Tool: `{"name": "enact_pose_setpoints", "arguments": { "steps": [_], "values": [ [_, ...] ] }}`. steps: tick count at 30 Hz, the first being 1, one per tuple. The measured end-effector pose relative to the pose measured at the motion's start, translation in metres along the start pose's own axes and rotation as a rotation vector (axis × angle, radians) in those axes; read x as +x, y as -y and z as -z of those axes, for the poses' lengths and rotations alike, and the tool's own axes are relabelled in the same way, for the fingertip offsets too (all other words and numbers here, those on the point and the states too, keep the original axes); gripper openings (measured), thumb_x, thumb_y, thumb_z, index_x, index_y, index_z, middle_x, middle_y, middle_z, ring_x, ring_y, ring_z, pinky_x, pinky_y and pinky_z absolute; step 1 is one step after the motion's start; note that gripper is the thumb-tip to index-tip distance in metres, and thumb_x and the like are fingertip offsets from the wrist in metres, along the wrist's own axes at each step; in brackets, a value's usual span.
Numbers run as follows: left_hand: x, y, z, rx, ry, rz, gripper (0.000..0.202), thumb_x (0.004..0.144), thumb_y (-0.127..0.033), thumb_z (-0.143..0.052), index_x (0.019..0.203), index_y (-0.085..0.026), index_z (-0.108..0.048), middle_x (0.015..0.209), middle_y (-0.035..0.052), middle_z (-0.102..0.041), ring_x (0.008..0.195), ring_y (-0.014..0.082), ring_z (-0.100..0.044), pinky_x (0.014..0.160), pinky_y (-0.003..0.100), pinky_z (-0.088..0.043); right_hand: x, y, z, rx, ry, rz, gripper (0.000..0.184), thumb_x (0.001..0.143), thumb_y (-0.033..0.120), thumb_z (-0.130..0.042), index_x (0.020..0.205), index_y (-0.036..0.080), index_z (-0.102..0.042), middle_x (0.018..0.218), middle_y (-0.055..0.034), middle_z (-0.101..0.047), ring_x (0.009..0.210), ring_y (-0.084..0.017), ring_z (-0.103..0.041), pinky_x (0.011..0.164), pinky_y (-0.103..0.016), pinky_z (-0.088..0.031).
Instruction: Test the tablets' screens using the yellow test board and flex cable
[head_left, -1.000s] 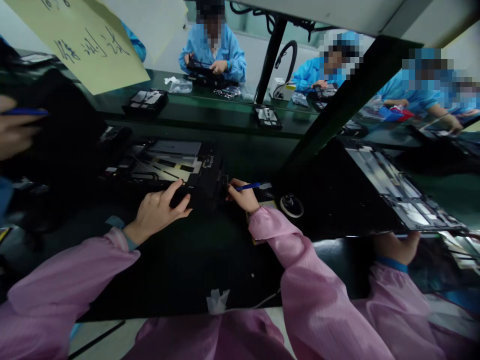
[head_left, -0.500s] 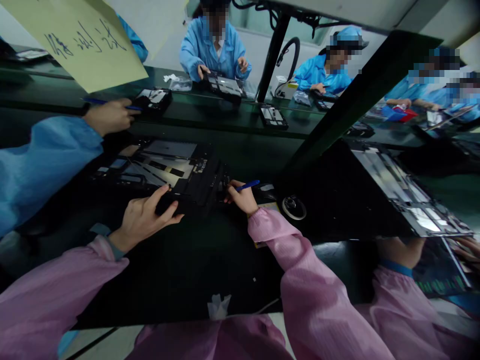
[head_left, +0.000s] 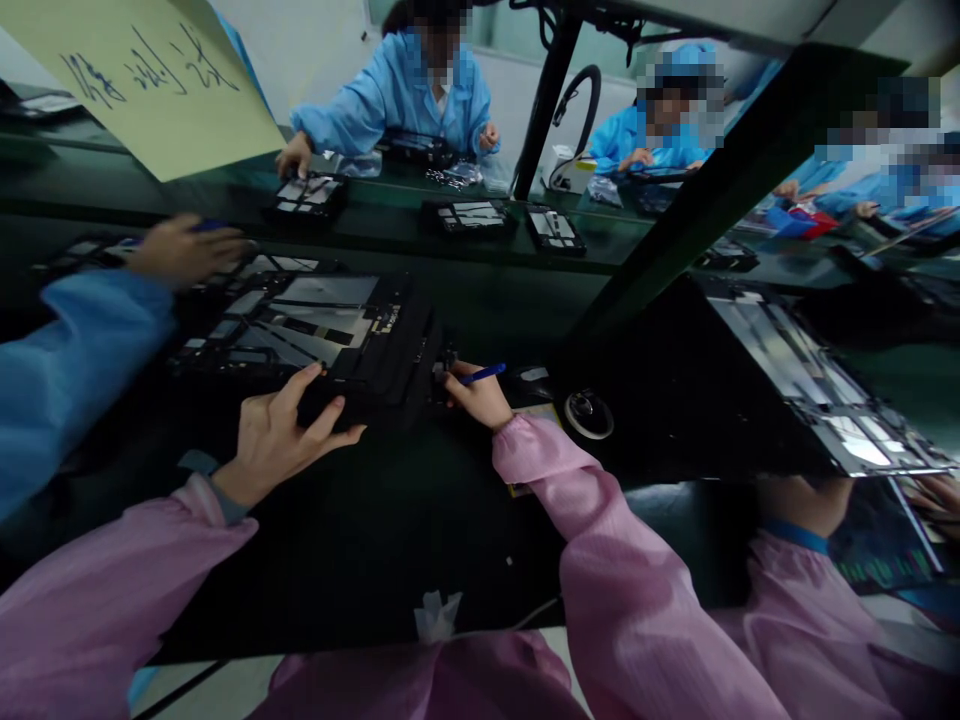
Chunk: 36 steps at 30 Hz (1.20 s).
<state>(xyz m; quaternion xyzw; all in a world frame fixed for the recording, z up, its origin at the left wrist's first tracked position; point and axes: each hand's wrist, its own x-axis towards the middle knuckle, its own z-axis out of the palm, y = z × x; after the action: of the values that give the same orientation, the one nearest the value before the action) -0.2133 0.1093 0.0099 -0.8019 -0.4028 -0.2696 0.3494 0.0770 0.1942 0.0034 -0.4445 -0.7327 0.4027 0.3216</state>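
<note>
My left hand (head_left: 281, 435) is at the near edge of a stack of black-framed electronic panels (head_left: 330, 330), fingers spread, with a fingertip touching its front edge. The top panel shows silver plates, thin cables and a small circuit board. A blue pen (head_left: 486, 374) rests in my right hand (head_left: 480, 396), which is closed around it. The fingertips of that hand are at the stack's right end, by small dark parts (head_left: 444, 368). What they touch there is too dark to make out.
A co-worker's blurred hand (head_left: 187, 250) reaches in from the left. Several panels (head_left: 472, 217) lie on the raised shelf. Right of my hand are a tape roll (head_left: 589, 414) and a large panel (head_left: 802, 370). A dark post (head_left: 720, 190) slants across. A yellow paper note (head_left: 165, 100) hangs upper left.
The blue-sleeved hand at left has moved further left. The person opposite has set their panel down and reached toward a stack on the shelf. My hands have barely moved.
</note>
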Motion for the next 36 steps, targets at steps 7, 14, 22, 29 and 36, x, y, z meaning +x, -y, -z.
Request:
{"name": "enact_pose_setpoints", "arguments": {
  "steps": [7,14,22,29,36],
  "values": [
    [0.005,-0.002,-0.004,0.030,0.000,-0.030,0.069,0.066,-0.048,-0.076,0.124,-0.032,-0.043,0.139,0.0197,-0.046,0.079,0.0256,-0.065,0.060,0.037,-0.043,0.002,-0.002,0.000,0.022,0.006,-0.011,0.023,0.089,0.031,-0.050,0.072,0.017,-0.056,0.051,0.0039,-0.054,0.046,-0.009,-0.054,0.047,-0.018,-0.037],
    [0.016,-0.010,-0.006,-0.046,0.035,0.018,0.057,0.069,-0.049,-0.074,0.117,-0.034,-0.048,0.132,0.0158,-0.052,0.078,0.0250,-0.064,0.059,0.035,-0.042,-0.003,-0.004,0.008,0.108,-0.179,-0.102,0.025,0.089,0.038,-0.048,0.076,0.019,-0.057,0.054,0.0027,-0.059,0.050,-0.011,-0.057,0.048,-0.019,-0.043],
    [0.031,-0.033,-0.026,-0.147,0.227,0.039,0.040,0.080,-0.037,-0.065,0.117,-0.033,-0.052,0.133,0.0148,-0.055,0.069,0.0207,-0.060,0.058,0.034,-0.040,-0.019,-0.024,0.012,0.173,-0.215,-0.294,0.019,0.080,0.026,-0.054,0.097,0.023,-0.063,0.077,0.0028,-0.066,0.068,-0.012,-0.065,0.057,-0.021,-0.055],
    [0.055,-0.036,0.000,-0.145,0.110,0.075,0.060,0.077,-0.045,-0.068,0.129,-0.031,-0.043,0.139,0.0188,-0.045,0.089,0.0280,-0.061,0.066,0.038,-0.043,-0.015,-0.029,0.011,0.214,-0.238,-0.278,0.023,0.079,0.027,-0.050,0.098,0.021,-0.061,0.084,0.0004,-0.067,0.072,-0.013,-0.066,0.060,-0.024,-0.055],
    [0.005,0.051,0.002,-0.866,-0.183,1.632,0.030,0.085,-0.044,-0.052,0.103,-0.023,-0.061,0.118,0.0026,-0.060,0.118,0.0248,-0.049,0.099,0.038,-0.038,-0.004,-0.036,0.010,0.224,-0.264,-0.259,0.028,0.077,0.038,-0.052,0.099,0.022,-0.059,0.092,-0.0011,-0.066,0.080,-0.016,-0.065,0.071,-0.029,-0.055]
  ]
}}
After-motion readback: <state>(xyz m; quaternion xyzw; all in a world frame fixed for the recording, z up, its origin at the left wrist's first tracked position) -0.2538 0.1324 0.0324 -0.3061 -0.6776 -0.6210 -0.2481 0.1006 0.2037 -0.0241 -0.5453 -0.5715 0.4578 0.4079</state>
